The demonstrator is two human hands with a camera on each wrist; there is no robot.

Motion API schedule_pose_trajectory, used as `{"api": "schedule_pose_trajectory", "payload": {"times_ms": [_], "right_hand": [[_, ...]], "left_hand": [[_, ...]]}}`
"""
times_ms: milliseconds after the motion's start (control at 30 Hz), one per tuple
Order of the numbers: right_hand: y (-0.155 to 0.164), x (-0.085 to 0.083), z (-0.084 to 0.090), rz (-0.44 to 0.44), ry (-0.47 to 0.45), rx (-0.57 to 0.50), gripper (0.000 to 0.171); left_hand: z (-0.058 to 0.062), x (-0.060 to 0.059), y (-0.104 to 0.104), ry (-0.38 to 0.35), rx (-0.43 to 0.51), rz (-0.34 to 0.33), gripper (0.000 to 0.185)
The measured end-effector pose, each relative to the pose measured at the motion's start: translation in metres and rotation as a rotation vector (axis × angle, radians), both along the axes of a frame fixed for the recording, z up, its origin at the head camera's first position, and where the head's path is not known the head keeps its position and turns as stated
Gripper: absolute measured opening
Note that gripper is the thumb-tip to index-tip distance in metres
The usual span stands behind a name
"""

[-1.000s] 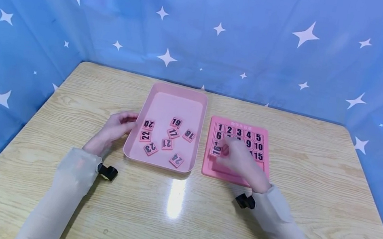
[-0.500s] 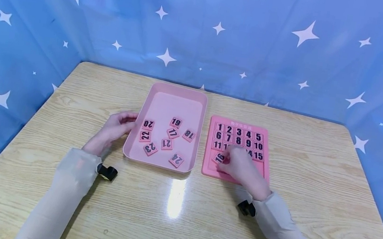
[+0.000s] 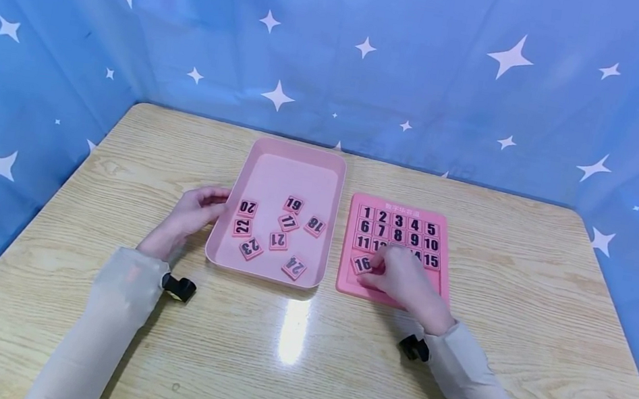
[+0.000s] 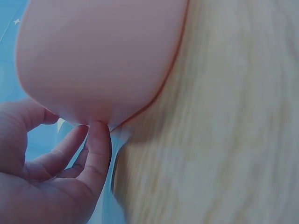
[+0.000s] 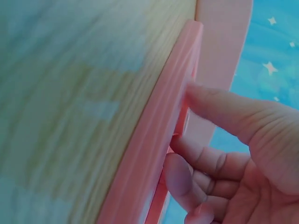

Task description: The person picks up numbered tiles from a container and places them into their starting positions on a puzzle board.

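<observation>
Two empty rows lie beneath the right hand (image 3: 400,280), whose fingers pinch tile 16 (image 3: 362,264) on the number board (image 3: 398,207); left hand (image 3: 190,215) fingers, relaxed, touch the pink tray (image 3: 296,150) edge.

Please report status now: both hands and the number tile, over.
Right hand pinches pink square tile 16 on pink number board. Left hand touches pink plastic tray. Nothing blocking.
</observation>
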State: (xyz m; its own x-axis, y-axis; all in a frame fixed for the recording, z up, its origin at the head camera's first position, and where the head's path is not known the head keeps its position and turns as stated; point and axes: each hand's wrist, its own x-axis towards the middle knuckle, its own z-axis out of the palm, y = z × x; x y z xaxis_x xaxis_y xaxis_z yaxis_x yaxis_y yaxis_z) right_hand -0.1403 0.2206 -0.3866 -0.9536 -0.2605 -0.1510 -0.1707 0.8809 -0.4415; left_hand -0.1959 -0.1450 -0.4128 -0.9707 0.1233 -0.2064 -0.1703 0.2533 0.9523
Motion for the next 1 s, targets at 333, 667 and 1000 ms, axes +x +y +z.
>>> {"api": "schedule_pose_trajectory", "payload": {"times_ms": [333,667,1000], "right_hand": [[-0.003,-0.004,-0.001,0.016,-0.030,-0.013,0.010],[-0.001,-0.009,-0.004,0.015,-0.010,-0.019,0.012],[-0.003,-0.012,0.010,0.023,0.055,-0.094,0.015]], "left_hand": [[0.000,0.000,0.000,-0.007,0.007,0.010,0.042],[-0.002,-0.002,-0.001,0.002,0.009,0.005,0.042],[-0.001,-0.001,-0.001,0.004,0.010,0.004,0.041]]}}
